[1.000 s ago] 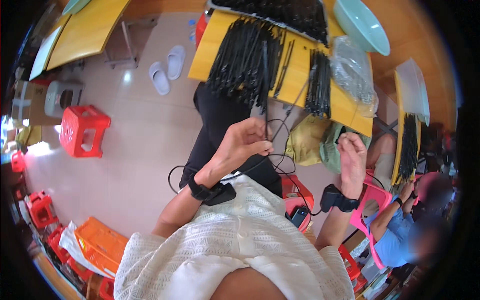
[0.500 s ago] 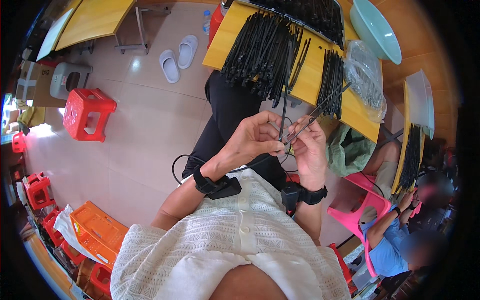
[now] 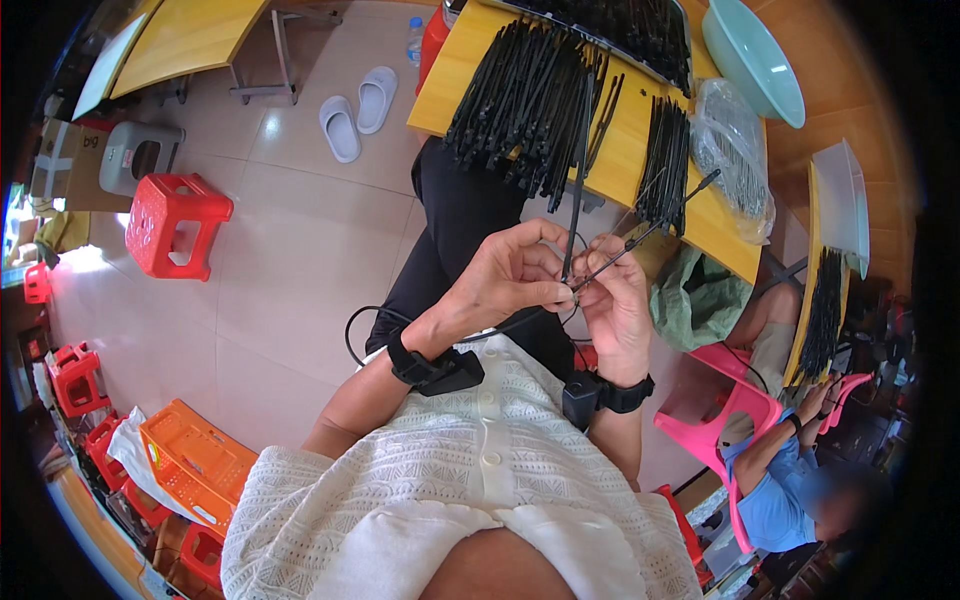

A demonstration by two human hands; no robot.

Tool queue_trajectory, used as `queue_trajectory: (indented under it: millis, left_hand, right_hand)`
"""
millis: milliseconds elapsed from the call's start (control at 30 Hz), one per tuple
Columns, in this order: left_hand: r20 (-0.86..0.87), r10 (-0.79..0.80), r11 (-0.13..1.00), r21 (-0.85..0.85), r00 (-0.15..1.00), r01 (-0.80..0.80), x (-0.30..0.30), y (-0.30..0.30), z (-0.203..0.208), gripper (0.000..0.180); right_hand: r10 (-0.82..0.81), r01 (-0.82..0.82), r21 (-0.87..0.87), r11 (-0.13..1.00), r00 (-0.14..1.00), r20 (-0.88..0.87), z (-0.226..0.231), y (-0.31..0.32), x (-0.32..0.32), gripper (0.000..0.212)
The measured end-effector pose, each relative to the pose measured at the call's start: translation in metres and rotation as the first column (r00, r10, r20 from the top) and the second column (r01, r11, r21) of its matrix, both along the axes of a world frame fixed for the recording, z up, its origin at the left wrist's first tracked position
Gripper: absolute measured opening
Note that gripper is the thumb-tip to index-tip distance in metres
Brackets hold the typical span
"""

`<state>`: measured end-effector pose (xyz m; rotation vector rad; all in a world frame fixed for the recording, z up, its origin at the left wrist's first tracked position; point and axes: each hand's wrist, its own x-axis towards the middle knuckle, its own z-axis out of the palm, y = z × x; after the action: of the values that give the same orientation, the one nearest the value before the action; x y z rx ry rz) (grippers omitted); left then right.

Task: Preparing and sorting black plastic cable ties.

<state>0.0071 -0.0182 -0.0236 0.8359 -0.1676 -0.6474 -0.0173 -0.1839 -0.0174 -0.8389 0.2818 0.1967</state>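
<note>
Left hand [image 3: 508, 272], black strip [image 3: 575, 215] between fingertips

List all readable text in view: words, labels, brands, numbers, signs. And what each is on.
Box, far left: short dark print on its side; I won't copy it out.
Bottle, top: any label is too small to read.
Clear bag, right end of table: no text I can make out.
Held strips: none visible.
Wrist units: none visible.
</note>
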Motion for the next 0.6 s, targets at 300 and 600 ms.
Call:
queue_trajectory:
  millis: [300,600]
  left_hand:
    - [0.012,-0.011,1.0,-0.02,1.0,0.012,-0.0003,0.0012,0.0009,0.036]
    - [0.046,-0.003,1.0,-0.01,0.999,0.003,-0.001,0.0034,0.0039,0.035]
  right_hand:
    - [0.012,-0.011,0.073,0.997,1.0,-0.013,0.0007,0.004,-0.0006,0.011]
    - [-0.002,0.012,0.059,0.998,0.987,-0.16,0.0066,0.0069,-0.0022,0.011]
